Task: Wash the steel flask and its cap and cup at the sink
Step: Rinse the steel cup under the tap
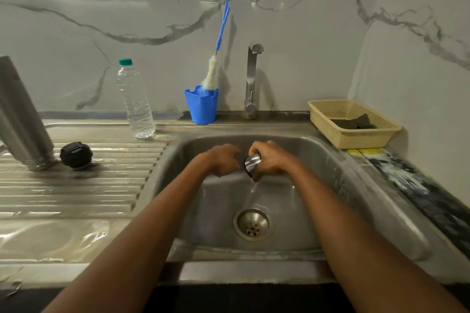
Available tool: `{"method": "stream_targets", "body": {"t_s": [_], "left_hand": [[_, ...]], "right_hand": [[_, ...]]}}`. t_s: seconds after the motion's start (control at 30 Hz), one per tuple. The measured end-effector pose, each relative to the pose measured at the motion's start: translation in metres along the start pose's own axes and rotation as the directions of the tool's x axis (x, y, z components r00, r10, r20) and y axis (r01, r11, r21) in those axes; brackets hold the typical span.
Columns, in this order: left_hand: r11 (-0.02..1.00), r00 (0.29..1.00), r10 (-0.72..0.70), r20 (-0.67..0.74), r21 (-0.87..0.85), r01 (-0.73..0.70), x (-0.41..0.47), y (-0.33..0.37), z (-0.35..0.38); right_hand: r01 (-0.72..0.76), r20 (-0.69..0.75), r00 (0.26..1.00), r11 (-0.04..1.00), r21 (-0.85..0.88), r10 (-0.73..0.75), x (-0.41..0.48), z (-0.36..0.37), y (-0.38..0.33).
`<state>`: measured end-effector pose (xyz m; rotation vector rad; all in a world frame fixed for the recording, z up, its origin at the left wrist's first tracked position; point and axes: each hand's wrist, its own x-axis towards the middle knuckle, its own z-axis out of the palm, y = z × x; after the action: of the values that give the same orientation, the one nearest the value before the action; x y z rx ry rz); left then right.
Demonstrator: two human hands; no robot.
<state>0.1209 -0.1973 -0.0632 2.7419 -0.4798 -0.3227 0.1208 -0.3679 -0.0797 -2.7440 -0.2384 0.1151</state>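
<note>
In the head view both forearms reach out over the steel sink [208, 211], and the hands meet above the middle of the basin, at about twelve o'clock from the drain [251, 223]. The right hand [270, 160] is closed round the small steel cup [252, 163], fingers wrapped over its side, with the cup tipped on its side and its mouth turned toward the left hand. A thin stream of water [251, 193] runs from the cup's lower edge down toward the drain. The left hand [223, 160] sits just beside the cup at its nine o'clock, fingers curled under. Whether they touch the cup or grip anything I cannot tell, since the knuckles hide them.

The steel flask [23, 114] stands mouth down on the ribbed drainboard [76, 185] at nine o'clock from the basin, leaning to the left. Its black cap [76, 154] lies just beside the flask's mouth, at its three o'clock.

Along the back ledge, from ten o'clock round to two: a clear plastic bottle [136, 101] with a green top, a blue holder [201, 105] with a bottle brush [212, 73] standing in it, then the tap [251, 79] at twelve. A cream basket [361, 138] sits at two o'clock – inside it lies a dark scrub pad [356, 122].
</note>
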Motion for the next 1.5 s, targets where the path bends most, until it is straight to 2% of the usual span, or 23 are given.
{"method": "stream_targets", "body": {"t_s": [0.07, 0.2, 0.33, 0.5, 0.63, 0.73, 0.77, 0.87, 1.0, 1.1, 1.2, 1.37, 1.5], "left_hand": [[1.000, 0.999, -0.019, -0.036, 0.017, 0.019, -0.005, 0.001, 0.007], [0.998, 0.998, -0.020, -0.061, 0.066, 0.024, -0.007, 0.001, 0.020], [0.988, 0.995, -0.055, -0.078, 0.141, 0.066, -0.008, 0.002, 0.023], [0.957, 0.990, -0.120, -0.071, 0.258, 0.134, -0.010, -0.003, 0.028], [0.956, 0.989, -0.125, -0.076, 0.259, 0.140, -0.009, -0.003, 0.027], [0.953, 0.990, -0.127, -0.067, 0.269, 0.140, -0.008, -0.001, 0.027], [0.954, 0.990, -0.125, -0.064, 0.266, 0.138, -0.007, -0.001, 0.027], [0.958, 0.991, -0.116, -0.072, 0.257, 0.130, -0.007, 0.001, 0.029], [0.961, 0.991, -0.107, -0.076, 0.248, 0.123, -0.009, 0.004, 0.029], [0.963, 0.993, -0.092, -0.080, 0.245, 0.109, -0.010, 0.005, 0.029], [0.964, 0.992, -0.098, -0.085, 0.238, 0.115, -0.010, 0.006, 0.028], [0.967, 0.990, -0.105, -0.092, 0.225, 0.123, -0.010, 0.004, 0.026], [0.967, 0.989, -0.102, -0.109, 0.222, 0.124, -0.009, 0.001, 0.027]], "right_hand": [[0.004, 0.029, 1.000, 0.998, -0.069, -0.002, -0.002, -0.002, -0.003], [0.009, 0.009, 1.000, 1.000, -0.005, -0.009, -0.001, -0.002, -0.007], [-0.032, 0.060, 0.998, 0.999, -0.027, 0.033, -0.002, 0.003, -0.004], [0.044, -0.124, 0.992, 0.994, 0.103, -0.031, 0.002, 0.001, -0.002], [-0.002, -0.022, 1.000, 1.000, -0.003, 0.002, 0.001, 0.009, 0.002], [0.012, -0.209, 0.978, 0.995, 0.103, 0.009, 0.004, 0.007, 0.003], [0.006, -0.220, 0.975, 0.994, 0.110, 0.019, 0.004, 0.007, 0.003], [-0.035, -0.107, 0.994, 0.999, 0.011, 0.036, 0.001, 0.010, 0.004], [-0.021, -0.243, 0.969, 0.996, 0.087, 0.042, -0.001, 0.007, 0.003], [-0.029, -0.132, 0.991, 0.999, -0.019, 0.026, -0.003, 0.010, 0.001], [-0.014, -0.201, 0.979, 0.999, 0.050, 0.024, -0.003, 0.009, 0.001], [0.056, -0.250, 0.967, 0.997, 0.047, -0.042, -0.005, 0.009, -0.006], [0.011, -0.174, 0.985, 1.000, -0.019, -0.014, -0.005, 0.011, -0.005]]}}
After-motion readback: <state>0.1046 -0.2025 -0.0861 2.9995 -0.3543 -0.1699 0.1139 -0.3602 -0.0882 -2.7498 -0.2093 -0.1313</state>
